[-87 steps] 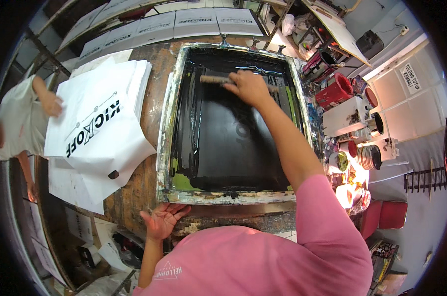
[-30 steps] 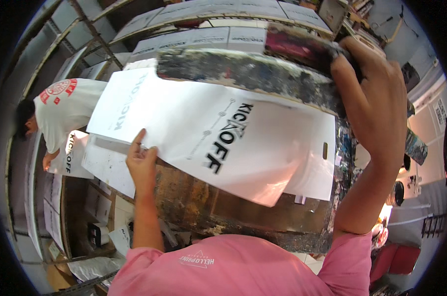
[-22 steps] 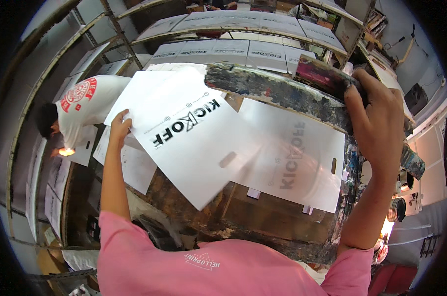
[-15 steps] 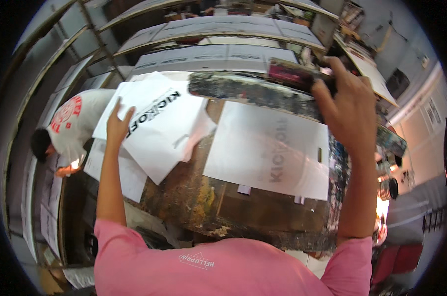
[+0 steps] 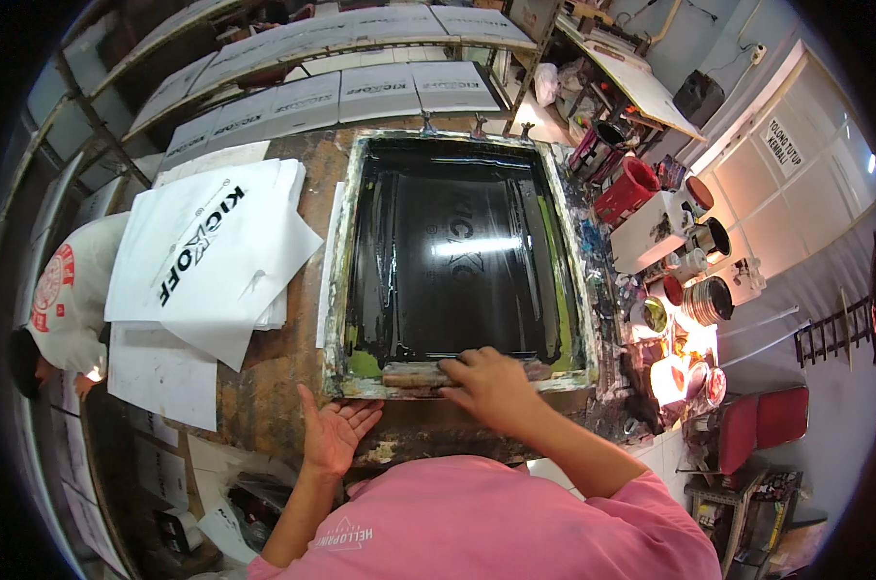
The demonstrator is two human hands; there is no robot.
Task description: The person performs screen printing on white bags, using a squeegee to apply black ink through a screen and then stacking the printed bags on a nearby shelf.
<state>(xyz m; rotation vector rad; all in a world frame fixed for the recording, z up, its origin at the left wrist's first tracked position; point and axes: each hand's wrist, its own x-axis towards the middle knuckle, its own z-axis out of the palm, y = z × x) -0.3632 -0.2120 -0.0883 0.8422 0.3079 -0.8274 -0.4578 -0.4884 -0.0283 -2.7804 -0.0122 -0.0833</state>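
A screen-printing frame (image 5: 581, 319) lies flat on the worktable, its mesh coated in wet black ink with dark lettering showing faintly. My right hand (image 5: 491, 383) is wrapped round a squeegee (image 5: 409, 375) resting along the frame's near edge. Beside the near left corner is my left hand (image 5: 337, 435), palm up, fingers spread, holding nothing. To the left sits a loose pile of white printed sheets (image 5: 138, 261) with bold black lettering. A narrow strip of white sheet (image 5: 330, 280) shows at the frame's left side; the rest is hidden under it.
Racks with rows of printed sheets (image 5: 380, 89) run along the back. Cans and pots (image 5: 706, 300) crowd the right side of the worktable (image 5: 274, 387). At the far left a person in a white shirt (image 5: 75, 275) bends over. A red chair (image 5: 767, 425) stands at the right.
The raised frame has come down over the white sheet on the table. My right hand has moved down to the near edge with the squeegee. My left hand has left the pile.
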